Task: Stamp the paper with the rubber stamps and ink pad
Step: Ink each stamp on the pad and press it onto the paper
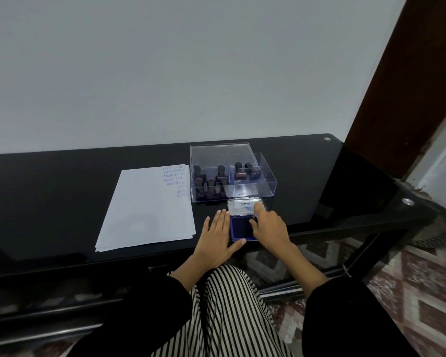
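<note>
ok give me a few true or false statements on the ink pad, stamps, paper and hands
1. The ink pad is open, its lid raised. True.
2. The paper bears blue stamp marks near its far right corner. True.
3. The rubber stamps lie scattered on the paper. False: they stand inside the clear box.
4. The left hand holds a stamp. False: it rests flat on the table beside the ink pad, holding nothing.
5. The right hand touches the lid. True.
</note>
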